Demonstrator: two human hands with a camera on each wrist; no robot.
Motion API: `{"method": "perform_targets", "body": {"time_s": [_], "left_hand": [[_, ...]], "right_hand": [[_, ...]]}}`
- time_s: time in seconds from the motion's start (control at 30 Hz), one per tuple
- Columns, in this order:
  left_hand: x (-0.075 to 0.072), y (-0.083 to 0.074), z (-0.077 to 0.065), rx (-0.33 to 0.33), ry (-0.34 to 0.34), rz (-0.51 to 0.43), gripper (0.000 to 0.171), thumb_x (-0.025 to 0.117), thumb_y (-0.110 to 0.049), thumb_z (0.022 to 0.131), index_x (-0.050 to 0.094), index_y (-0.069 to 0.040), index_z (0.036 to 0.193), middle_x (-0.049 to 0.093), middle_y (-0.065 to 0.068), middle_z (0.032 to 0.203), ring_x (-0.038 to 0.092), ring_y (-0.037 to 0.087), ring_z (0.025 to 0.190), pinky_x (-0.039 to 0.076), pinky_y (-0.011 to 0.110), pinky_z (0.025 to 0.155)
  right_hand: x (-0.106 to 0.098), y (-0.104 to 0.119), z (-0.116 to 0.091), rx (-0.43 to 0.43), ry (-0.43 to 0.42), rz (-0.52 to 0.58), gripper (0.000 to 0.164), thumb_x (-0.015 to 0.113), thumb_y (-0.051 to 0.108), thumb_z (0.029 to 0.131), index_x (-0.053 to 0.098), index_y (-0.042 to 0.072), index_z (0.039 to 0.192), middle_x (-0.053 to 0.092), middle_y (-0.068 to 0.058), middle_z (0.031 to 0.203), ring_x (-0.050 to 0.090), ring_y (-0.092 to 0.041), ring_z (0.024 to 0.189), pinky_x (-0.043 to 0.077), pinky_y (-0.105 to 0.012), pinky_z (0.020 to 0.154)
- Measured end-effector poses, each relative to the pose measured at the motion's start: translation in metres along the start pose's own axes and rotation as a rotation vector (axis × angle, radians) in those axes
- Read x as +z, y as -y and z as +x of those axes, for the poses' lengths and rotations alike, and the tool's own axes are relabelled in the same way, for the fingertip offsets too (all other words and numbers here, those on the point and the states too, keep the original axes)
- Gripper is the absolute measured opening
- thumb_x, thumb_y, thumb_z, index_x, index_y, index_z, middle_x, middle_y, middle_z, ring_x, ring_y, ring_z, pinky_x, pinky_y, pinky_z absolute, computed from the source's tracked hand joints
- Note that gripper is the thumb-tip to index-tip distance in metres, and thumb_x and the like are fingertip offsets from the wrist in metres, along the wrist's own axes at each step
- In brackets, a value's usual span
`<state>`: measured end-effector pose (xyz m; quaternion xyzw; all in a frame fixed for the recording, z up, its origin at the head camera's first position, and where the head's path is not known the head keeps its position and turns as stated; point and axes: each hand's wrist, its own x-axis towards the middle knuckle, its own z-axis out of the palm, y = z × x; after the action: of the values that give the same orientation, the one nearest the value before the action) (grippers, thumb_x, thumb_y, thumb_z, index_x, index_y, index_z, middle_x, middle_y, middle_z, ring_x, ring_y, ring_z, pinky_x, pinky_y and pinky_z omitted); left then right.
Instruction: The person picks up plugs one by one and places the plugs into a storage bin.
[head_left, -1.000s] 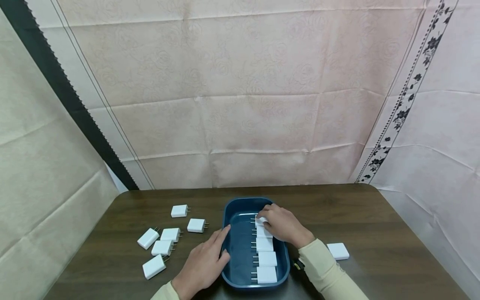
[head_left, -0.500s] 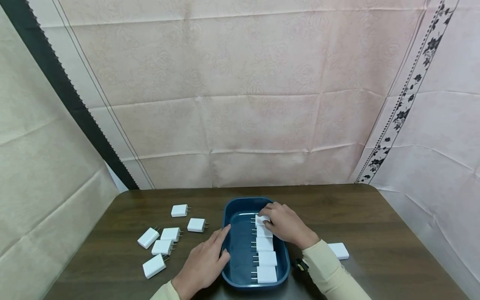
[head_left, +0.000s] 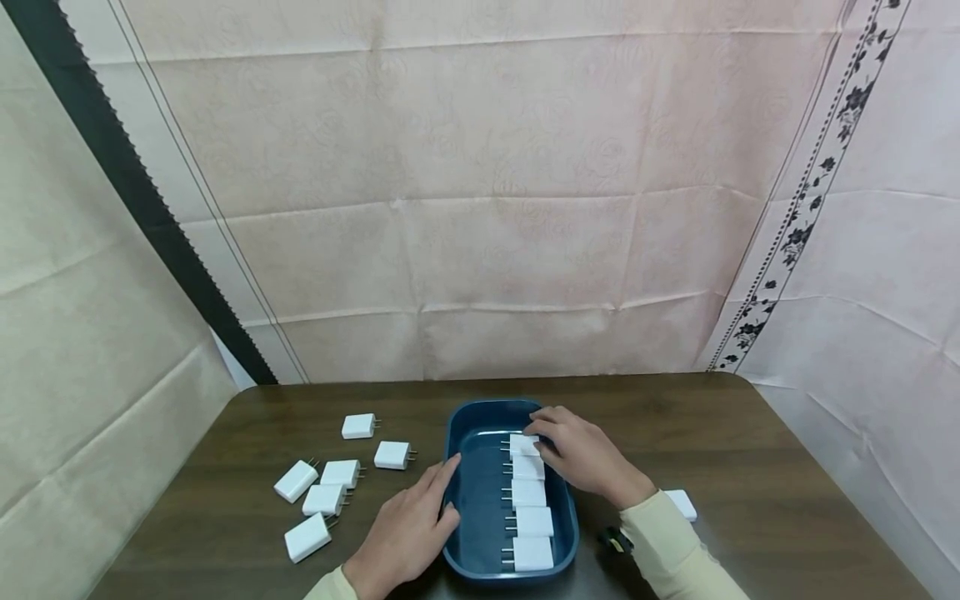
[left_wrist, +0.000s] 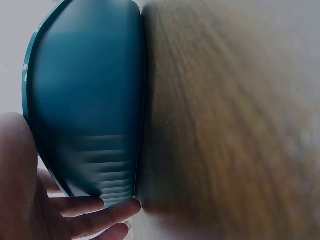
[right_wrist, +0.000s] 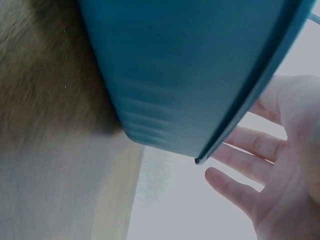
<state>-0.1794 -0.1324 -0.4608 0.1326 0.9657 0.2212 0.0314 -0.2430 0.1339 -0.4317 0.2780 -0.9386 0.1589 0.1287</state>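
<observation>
Five white plug chargers (head_left: 528, 493) are lying in a row inside the blue tray (head_left: 480, 508), prongs pointing left; left hand (head_left: 408, 525) is resting against the tray's left side, grip loose; right hand (head_left: 588, 458) is arching beside the farthest charger (head_left: 523, 444), grip part-spread, seemingly holding nothing; a stray fingertip could skew that charger; uneven pressing could slide the tray; fingertip contact is proving unclear; right sleeve (head_left: 678, 546) is part-covering a lone charger (head_left: 682, 504); tray walls are hiding the row from both wrist views.

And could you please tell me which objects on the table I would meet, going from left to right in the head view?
Six loose white plug adapters, the blue tray with five more adapters in a row inside, then a partly hidden white block.
</observation>
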Motion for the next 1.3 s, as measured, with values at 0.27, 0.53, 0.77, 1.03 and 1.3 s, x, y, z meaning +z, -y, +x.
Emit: {"method": "perform_targets", "body": {"time_s": [0.27, 0.53, 0.77, 1.03, 1.3], "left_hand": [[-0.001, -0.001, 0.0, -0.013, 0.0, -0.002, 0.061, 0.042, -0.034, 0.093, 0.031, -0.021, 0.152, 0.042, 0.007, 0.149, 0.053, 0.026, 0.119, 0.043, 0.056, 0.094], [-0.002, -0.001, 0.0, -0.012, -0.007, 0.0, 0.061, 0.042, -0.034, 0.094, 0.031, -0.02, 0.152, 0.042, 0.008, 0.149, 0.053, 0.027, 0.119, 0.043, 0.057, 0.094], [-0.002, -0.001, 0.0, -0.018, -0.001, 0.002, 0.061, 0.042, -0.035, 0.094, 0.031, -0.02, 0.152, 0.042, 0.007, 0.149, 0.053, 0.027, 0.12, 0.042, 0.056, 0.095], [-0.001, 0.0, -0.002, 0.0, -0.013, 0.001, 0.061, 0.042, -0.034, 0.094, 0.03, -0.021, 0.152, 0.042, 0.006, 0.149, 0.053, 0.026, 0.12, 0.043, 0.055, 0.094], [-0.001, 0.0, -0.001, 0.003, -0.006, 0.001, 0.06, 0.042, -0.034, 0.094, 0.03, -0.021, 0.152, 0.042, 0.007, 0.149, 0.053, 0.026, 0.119, 0.043, 0.056, 0.094]], "right_hand": [[-0.014, -0.002, -0.006, 0.005, -0.042, -0.013, 0.027, 0.063, 0.022, 0.089, 0.069, 0.023, 0.115, 0.062, 0.0, 0.124, 0.056, -0.015, 0.109, 0.05, -0.038, 0.091], [-0.022, -0.007, -0.014, -0.002, -0.057, -0.042, 0.027, 0.063, 0.023, 0.089, 0.07, 0.019, 0.115, 0.063, 0.004, 0.109, 0.053, -0.007, 0.092, 0.051, -0.031, 0.082], [-0.028, -0.004, -0.022, 0.018, -0.021, -0.063, 0.034, 0.063, 0.027, 0.089, 0.066, 0.019, 0.122, 0.065, 0.003, 0.113, 0.056, -0.009, 0.095, 0.051, -0.033, 0.084], [-0.039, -0.008, -0.034, 0.066, 0.031, -0.086, 0.042, 0.067, 0.029, 0.087, 0.061, 0.018, 0.127, 0.067, -0.002, 0.114, 0.062, -0.013, 0.095, 0.053, -0.041, 0.084], [-0.046, -0.022, -0.053, 0.056, 0.093, -0.177, 0.036, 0.069, 0.026, 0.084, 0.066, 0.01, 0.116, 0.069, -0.009, 0.108, 0.065, -0.022, 0.093, 0.053, -0.043, 0.08]]}}
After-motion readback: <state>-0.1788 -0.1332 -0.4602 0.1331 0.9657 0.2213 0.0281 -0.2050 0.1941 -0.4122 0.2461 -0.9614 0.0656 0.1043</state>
